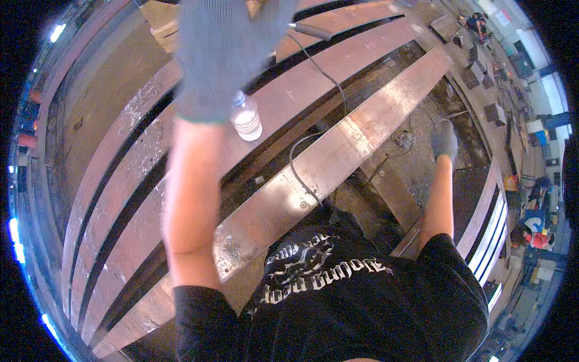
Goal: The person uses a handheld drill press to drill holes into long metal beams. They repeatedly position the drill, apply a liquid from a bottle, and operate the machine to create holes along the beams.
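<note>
Far left there's just rusty brown steel beams [126,199] running near to far. The left hand [223,54], in a grey knit glove, is raised close to the camera and blurred, so can't tell its grip. Just right of it a clear plastic water bottle [246,118] with a pale label stands upright on a beam. A black cable [313,66] snakes past. Far right, the gloved right hand [444,142] hangs loosely curled, holding nothing.

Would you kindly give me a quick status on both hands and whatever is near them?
Left hand gloved, raised near camera, blurred, grip unclear. Right hand gloved, low over floor debris, apparently empty. Water bottle upright on steel beam; black cable crosses it.
</note>
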`<state>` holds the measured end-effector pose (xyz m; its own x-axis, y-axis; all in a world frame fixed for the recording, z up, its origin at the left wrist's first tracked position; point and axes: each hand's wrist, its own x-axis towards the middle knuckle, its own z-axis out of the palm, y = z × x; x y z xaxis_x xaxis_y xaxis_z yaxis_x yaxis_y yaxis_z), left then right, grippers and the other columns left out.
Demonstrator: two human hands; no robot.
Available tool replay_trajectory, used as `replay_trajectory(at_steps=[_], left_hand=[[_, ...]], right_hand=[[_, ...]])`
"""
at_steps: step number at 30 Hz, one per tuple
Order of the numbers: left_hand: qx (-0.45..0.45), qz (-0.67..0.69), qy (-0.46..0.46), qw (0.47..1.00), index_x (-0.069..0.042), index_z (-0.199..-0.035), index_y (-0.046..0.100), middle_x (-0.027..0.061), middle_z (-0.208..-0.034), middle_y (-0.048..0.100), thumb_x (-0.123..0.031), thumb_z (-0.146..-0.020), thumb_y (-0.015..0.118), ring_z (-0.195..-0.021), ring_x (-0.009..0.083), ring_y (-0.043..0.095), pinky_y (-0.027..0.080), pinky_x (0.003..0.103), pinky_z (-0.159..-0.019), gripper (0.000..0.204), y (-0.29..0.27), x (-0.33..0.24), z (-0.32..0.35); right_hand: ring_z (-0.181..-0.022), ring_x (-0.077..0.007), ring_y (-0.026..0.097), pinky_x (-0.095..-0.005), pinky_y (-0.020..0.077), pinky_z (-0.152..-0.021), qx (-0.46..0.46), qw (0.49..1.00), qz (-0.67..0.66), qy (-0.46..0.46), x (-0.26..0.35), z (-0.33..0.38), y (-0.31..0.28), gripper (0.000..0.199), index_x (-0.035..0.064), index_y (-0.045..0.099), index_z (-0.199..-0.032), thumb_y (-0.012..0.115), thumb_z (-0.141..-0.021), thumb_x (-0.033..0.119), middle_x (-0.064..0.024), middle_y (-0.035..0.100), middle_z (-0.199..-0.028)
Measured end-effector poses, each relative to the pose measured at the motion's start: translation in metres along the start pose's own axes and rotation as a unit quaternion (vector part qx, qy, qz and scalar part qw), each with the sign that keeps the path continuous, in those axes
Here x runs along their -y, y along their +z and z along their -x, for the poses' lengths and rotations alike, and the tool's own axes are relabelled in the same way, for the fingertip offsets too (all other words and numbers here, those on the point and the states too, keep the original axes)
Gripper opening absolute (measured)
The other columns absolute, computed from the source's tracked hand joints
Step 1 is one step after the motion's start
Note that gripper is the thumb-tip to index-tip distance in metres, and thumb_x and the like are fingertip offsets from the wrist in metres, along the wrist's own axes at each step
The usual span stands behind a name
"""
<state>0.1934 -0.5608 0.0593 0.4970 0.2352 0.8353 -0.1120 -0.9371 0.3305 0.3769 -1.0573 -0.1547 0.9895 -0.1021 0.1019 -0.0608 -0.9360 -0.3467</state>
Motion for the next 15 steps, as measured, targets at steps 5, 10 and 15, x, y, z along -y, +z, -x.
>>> replay_trajectory(at_steps=[5,10,15], left_hand=[[0.207,-0.379,0.172,0.885,-0.005,-0.098,0.078,0.0127,-0.096,0.075,-0.026,-0.096,0.062,-0.086,0.0283,0.072,0.057,0.043,-0.079,0.026,-0.061,0.015,-0.109],[0.305,-0.481,0.124,0.813,-0.008,-0.096,0.082,0.0169,-0.097,0.078,-0.026,-0.089,0.065,-0.094,0.0318,0.076,0.058,0.044,-0.079,0.026,-0.036,0.11,-0.099],[0.282,-0.433,0.171,0.839,-0.01,-0.096,0.082,0.0188,-0.1,0.077,-0.026,-0.087,0.063,-0.094,0.0343,0.075,0.058,0.046,-0.079,0.026,-0.031,0.13,-0.095]], right_hand=[[-0.086,-0.0365,0.07,-0.0454,0.0553,-0.076,0.2,0.902,-0.347,0.162,-0.128,0.054,0.134,0.034,0.0026,0.063,-0.121,0.066,-0.092,0.02,-0.0111,0.074,-0.103],[-0.093,-0.0341,0.074,-0.0478,0.0555,-0.081,0.096,0.987,-0.003,-0.126,-0.067,0.163,0.165,0.039,-0.0011,0.071,-0.115,0.068,-0.091,0.029,-0.0234,0.075,-0.101],[-0.079,-0.0239,0.073,-0.0395,0.0558,-0.071,0.151,0.982,-0.114,-0.018,0.015,0.172,0.119,0.03,0.0002,0.072,-0.114,0.066,-0.093,0.022,-0.0187,0.076,-0.093]])
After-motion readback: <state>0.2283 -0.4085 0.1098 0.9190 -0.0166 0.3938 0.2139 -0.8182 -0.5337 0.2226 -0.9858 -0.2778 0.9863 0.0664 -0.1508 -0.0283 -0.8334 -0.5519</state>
